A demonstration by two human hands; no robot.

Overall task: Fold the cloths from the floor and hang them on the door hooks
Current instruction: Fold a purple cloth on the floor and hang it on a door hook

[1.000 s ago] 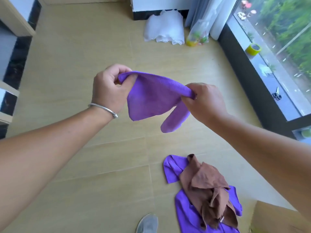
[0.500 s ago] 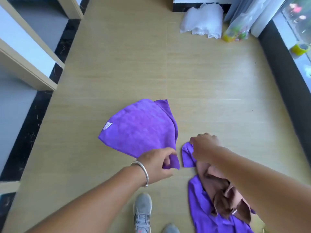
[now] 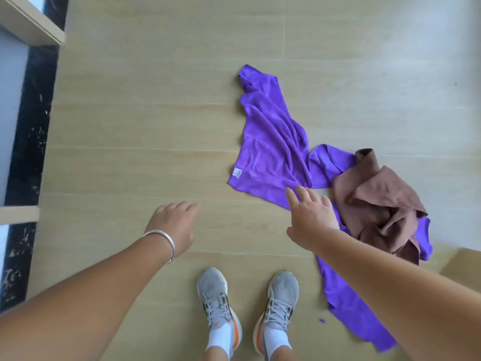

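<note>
A purple cloth (image 3: pixel 268 142) with a small white tag lies rumpled on the wooden floor ahead of me. My right hand (image 3: pixel 311 217) hovers over its near corner with fingers spread, holding nothing. My left hand (image 3: pixel 173 225), with a silver bangle at the wrist, hangs above bare floor to the left, fingers relaxed and empty. A brown cloth (image 3: pixel 377 207) lies crumpled on a second purple cloth (image 3: pixel 343 298) to the right; my right forearm hides part of that purple one.
My two grey shoes (image 3: pixel 247 295) stand just below the hands. A black marble strip (image 3: pixel 26 162) and pale frame edges (image 3: pixel 31 24) run along the left. A light wooden corner (image 3: pixel 460 269) shows at the right edge.
I held the purple cloth up in both hands, then laid it on the floor. Both hands have let go of it and now hover open; the view has tipped down to my feet.
</note>
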